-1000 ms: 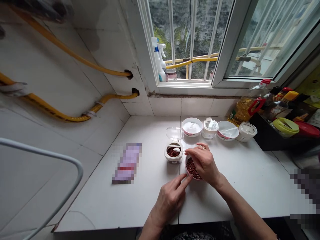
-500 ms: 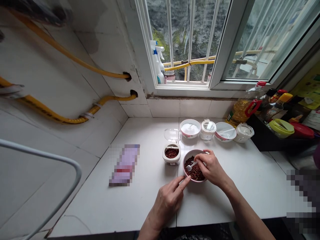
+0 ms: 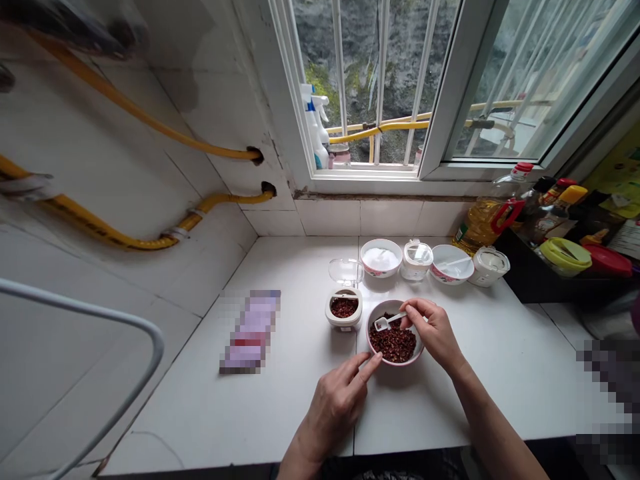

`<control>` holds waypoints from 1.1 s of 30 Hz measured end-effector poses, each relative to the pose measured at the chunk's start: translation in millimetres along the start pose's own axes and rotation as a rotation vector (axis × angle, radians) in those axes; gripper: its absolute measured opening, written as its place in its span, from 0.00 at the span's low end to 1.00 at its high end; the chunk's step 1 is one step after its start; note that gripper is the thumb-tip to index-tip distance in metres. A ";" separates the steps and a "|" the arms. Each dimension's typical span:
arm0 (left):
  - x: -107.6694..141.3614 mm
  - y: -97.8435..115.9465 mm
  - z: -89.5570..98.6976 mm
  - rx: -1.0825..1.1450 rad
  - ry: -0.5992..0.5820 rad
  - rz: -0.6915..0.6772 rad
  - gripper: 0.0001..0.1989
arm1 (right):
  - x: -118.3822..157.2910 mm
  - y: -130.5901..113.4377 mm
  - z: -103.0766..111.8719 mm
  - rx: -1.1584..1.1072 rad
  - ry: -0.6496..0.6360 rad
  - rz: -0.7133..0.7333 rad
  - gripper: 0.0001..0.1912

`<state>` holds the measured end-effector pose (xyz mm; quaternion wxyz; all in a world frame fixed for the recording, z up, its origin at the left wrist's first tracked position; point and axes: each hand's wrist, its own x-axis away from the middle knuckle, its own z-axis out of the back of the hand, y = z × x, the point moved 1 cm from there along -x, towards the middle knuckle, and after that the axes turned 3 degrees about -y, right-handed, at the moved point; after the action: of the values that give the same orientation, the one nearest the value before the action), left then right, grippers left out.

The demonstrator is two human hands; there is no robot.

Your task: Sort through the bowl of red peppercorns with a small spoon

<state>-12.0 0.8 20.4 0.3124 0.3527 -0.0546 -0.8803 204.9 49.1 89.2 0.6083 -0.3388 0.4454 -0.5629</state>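
A small white plastic spoon [image 3: 383,324] is pinched between the thumb and fingers of my right hand [image 3: 431,328]. Its scoop hovers over the bowl's far left part, with a few dark bits apparently in it. Dark red spice pieces, like Sichuan peppercorns [image 3: 394,345], fill the lower part of the pink-rimmed bowl [image 3: 384,307]. My left hand [image 3: 340,393] rests on the counter, fingers stretched out, its index fingertip against the bowl's near rim. Left of the bowl stands a white seasoning jar [image 3: 344,323], its clear lid [image 3: 346,271] raised, holding the same dark red pieces.
Behind stand a bowl of white grains [image 3: 381,257], a clear-lidded jar [image 3: 417,260], a bowl with a spoon [image 3: 451,264] and another jar [image 3: 489,267]. An oil bottle [image 3: 483,220] is at back right. A blurred purple packet [image 3: 253,330] lies left on the counter.
My right hand has lifted the spoon out of the dark red pieces and moved slightly right, with the scoop now higher over them. My left hand stays at the bowl's rim.
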 end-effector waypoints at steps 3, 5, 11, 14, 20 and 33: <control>-0.4 0.7 0.7 0.001 -0.006 0.008 0.29 | -1.9 4.8 0.2 -0.115 0.006 -0.074 0.14; -0.4 1.1 1.0 -0.002 -0.006 0.011 0.29 | -3.0 7.4 0.7 -0.195 0.002 -0.112 0.16; -0.5 1.3 1.7 0.000 -0.002 0.011 0.30 | -3.6 8.6 4.2 -0.267 0.010 -0.155 0.17; -0.7 0.9 1.8 0.000 0.002 0.002 0.29 | -2.9 8.4 4.0 -0.267 0.012 -0.153 0.17; -0.9 1.1 1.4 -0.001 0.008 0.001 0.28 | -4.2 7.7 2.1 -0.277 0.023 -0.149 0.19; -0.8 0.4 0.0 -0.012 0.010 -0.002 0.29 | -8.8 -28.4 -34.2 0.146 -0.049 0.457 0.11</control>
<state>-11.4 1.0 20.9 0.3138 0.3553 -0.0473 -0.8793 162.8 56.9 103.8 0.7534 -0.1976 0.4538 -0.4330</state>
